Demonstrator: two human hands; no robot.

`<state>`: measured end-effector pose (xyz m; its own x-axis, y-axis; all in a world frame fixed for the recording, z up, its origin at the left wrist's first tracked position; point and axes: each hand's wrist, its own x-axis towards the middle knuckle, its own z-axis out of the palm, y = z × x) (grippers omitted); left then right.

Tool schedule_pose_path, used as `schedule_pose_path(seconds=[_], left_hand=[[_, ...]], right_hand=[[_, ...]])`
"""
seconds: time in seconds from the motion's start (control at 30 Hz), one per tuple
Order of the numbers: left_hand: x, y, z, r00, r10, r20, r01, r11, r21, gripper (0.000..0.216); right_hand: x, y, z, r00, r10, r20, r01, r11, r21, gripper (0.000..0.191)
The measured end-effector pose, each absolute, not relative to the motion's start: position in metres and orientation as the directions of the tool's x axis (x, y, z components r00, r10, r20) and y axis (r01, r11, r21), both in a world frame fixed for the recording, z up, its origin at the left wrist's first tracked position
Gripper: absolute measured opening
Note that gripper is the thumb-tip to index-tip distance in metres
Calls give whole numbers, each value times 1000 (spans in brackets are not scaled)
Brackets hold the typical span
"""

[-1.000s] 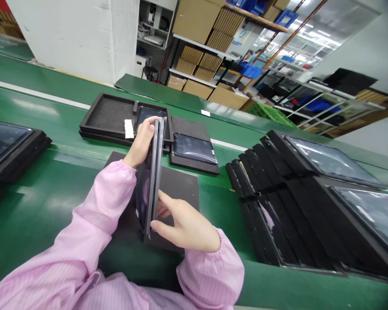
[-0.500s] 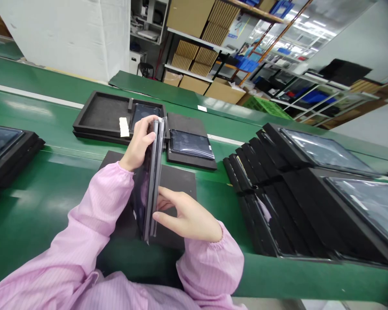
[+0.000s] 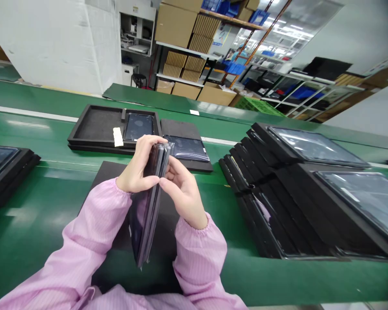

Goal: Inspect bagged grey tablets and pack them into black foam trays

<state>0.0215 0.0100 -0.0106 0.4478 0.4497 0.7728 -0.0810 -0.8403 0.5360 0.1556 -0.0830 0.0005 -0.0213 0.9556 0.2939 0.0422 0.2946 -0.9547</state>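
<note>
Two thin dark panels (image 3: 150, 202), pressed flat against each other, stand on edge between the person's hands, above a black foam mat (image 3: 103, 181) that lies on the green worktop (image 3: 45, 206). The long axis of the pair runs away from the person's body, from the low near corner by the pink sleeves up to the far top end, so only the narrow edges are seen from above. The left hand (image 3: 137, 172) grasps the stack from the left side near the top, with the fingers curled over the upper edge and the thumb lying across the near face. The right hand (image 3: 181, 193) comes from the right side and pinches the same top part, its fingertips (image 3: 173, 165) touching the edges just beside the left fingers. Both hands are therefore closed on the stack at its far upper end, and the lower end hangs free near the body; neither hand is clearly nearer. Beyond the hands, a black tray (image 3: 93, 125) lies on the worktop with one dark screen and a small white strip (image 3: 117, 136) in it, and just beside it another foam tray (image 3: 184, 150) carries a bagged screen. To the right, well apart, a row of black trays (image 3: 278, 193) leans one over another.
</note>
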Motion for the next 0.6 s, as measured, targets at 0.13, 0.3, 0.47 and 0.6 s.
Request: schedule_pose_path(seconds=[0.13, 0.3, 0.47, 0.6], left_hand=[[19, 9, -11, 460, 453, 764, -106, -826, 554, 70], [19, 4, -9, 476, 483, 735, -113, -795, 595, 70], [20, -1, -7, 480, 469, 741, -118, -803, 585, 65], [22, -6, -6, 447, 521, 727, -134, -765, 630, 62]], right_hand=[[156, -86, 2, -60, 956, 288, -13, 288, -958, 58], [150, -90, 5, 33, 963, 269, -22, 270, -963, 50], [145, -93, 7, 175, 934, 310, 43, 308, -951, 33], [142, -94, 8, 197, 929, 313, 52, 309, -950, 34]])
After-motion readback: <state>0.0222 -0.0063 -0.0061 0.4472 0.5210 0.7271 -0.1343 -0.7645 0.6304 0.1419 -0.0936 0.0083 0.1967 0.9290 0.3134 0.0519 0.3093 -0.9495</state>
